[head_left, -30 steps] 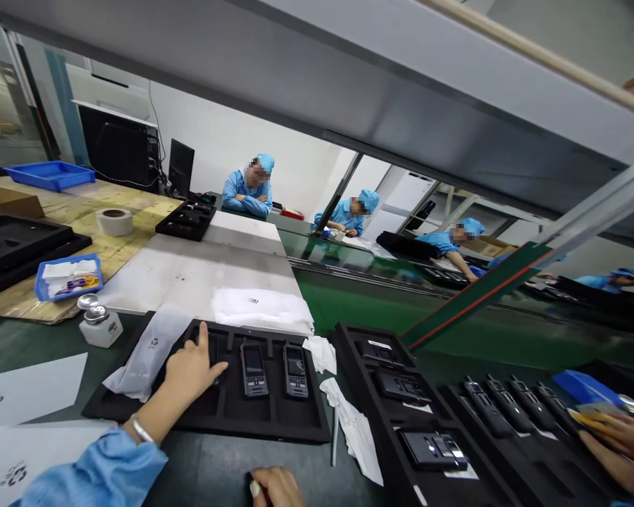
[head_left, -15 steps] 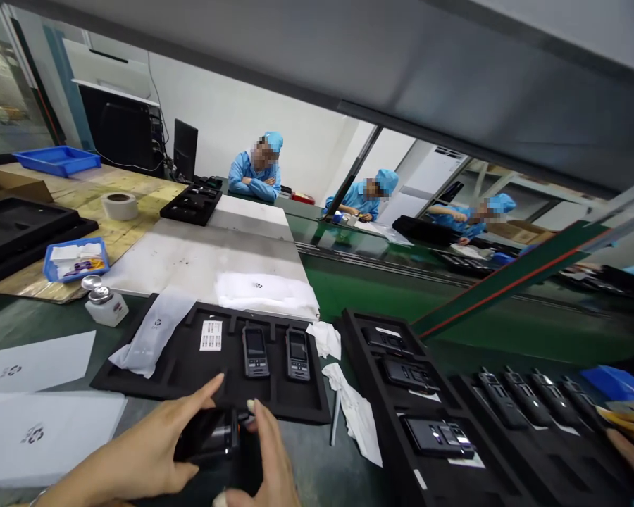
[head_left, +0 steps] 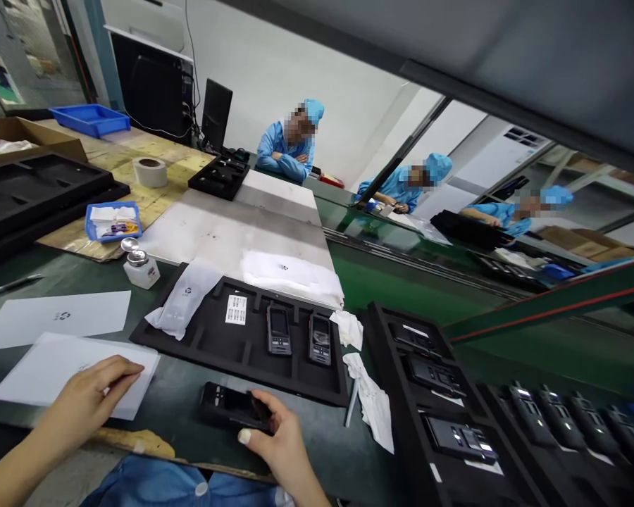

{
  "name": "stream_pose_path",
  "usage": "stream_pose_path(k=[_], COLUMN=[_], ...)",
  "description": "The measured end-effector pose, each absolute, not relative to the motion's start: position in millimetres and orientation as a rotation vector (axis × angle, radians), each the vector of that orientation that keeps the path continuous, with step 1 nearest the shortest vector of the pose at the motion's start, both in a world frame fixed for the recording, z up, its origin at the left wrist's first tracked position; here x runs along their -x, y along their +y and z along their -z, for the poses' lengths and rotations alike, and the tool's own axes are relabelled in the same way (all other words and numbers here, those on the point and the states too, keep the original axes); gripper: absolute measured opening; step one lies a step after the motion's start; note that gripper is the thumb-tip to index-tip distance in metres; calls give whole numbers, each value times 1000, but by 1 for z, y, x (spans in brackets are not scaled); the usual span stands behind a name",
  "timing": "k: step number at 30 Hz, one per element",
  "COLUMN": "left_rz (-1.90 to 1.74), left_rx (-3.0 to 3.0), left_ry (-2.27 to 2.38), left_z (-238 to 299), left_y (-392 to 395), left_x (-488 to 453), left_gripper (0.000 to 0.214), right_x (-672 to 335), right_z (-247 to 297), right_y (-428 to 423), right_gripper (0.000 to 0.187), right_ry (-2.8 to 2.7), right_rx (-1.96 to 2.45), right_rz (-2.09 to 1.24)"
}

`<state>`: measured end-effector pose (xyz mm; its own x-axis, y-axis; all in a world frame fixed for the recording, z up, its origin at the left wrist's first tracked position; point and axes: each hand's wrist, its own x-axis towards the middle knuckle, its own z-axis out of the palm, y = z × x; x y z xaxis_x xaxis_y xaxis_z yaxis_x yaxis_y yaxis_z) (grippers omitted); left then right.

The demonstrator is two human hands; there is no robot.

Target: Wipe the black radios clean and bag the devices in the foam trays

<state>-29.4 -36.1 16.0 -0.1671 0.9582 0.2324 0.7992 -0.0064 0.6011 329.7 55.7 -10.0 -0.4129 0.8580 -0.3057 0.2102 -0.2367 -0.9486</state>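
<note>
My right hand (head_left: 284, 438) grips one end of a black handset phone (head_left: 226, 405), thumb on the near side and fingers on the far side. The phone lies low over the green table in front of me. At the left, my left hand (head_left: 92, 391) is over a stack of white plastic bags (head_left: 36, 373), thumb and fingertips pressed together near the stack's right edge. Whether they pinch a bag is not clear. Beyond the hands, a black foam tray (head_left: 211, 338) holds two upright-facing phones (head_left: 279, 329), a label sheet (head_left: 236, 309) and a bagged item (head_left: 187, 299).
On the right, another foam tray (head_left: 388, 394) holds several phones. Crumpled white wipes (head_left: 373, 401) and a thin grey stick (head_left: 351, 403) lie between the trays. A dispenser bottle (head_left: 141, 269) and blue basket (head_left: 113, 222) stand at left. Co-workers in blue sit across the bench.
My left hand has left the phone and moved left onto the bag stack. My right hand keeps hold of the phone, now lying sideways. The camera view has shifted.
</note>
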Motion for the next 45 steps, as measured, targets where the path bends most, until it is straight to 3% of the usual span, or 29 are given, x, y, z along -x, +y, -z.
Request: stream_pose_path(k=[5, 16, 21, 26, 30, 37, 45], left_rz=[-707, -770, -751, -679, -704, -954, -1166], left_rx=[-1884, -1873, -1928, -1966, -1958, -1947, -1853], left_ry=[1995, 1822, 1762, 1797, 1830, 1778, 1760], left_z=[0, -7, -2, 5, 6, 0, 14], left_y=[-44, -29, -29, -30, -26, -29, -38], left_x=[42, 8, -11, -15, -18, -22, -20], left_gripper=[23, 33, 31, 14, 30, 28, 29], right_x=[-329, -318, -322, -321, -313, -299, -290], right_z=[24, 18, 19, 23, 23, 13, 6], right_y=[51, 45, 36, 30, 28, 27, 24], right_gripper=[76, 73, 72, 71, 67, 66, 77], right_ry=[-1374, -1294, -1641, -1965, -2051, -2049, -2071], right_rx=[1198, 1110, 1204, 1079, 1026, 1046, 1179], right_rz=[-1682, -1636, -1145, -677, -511, -528, -925])
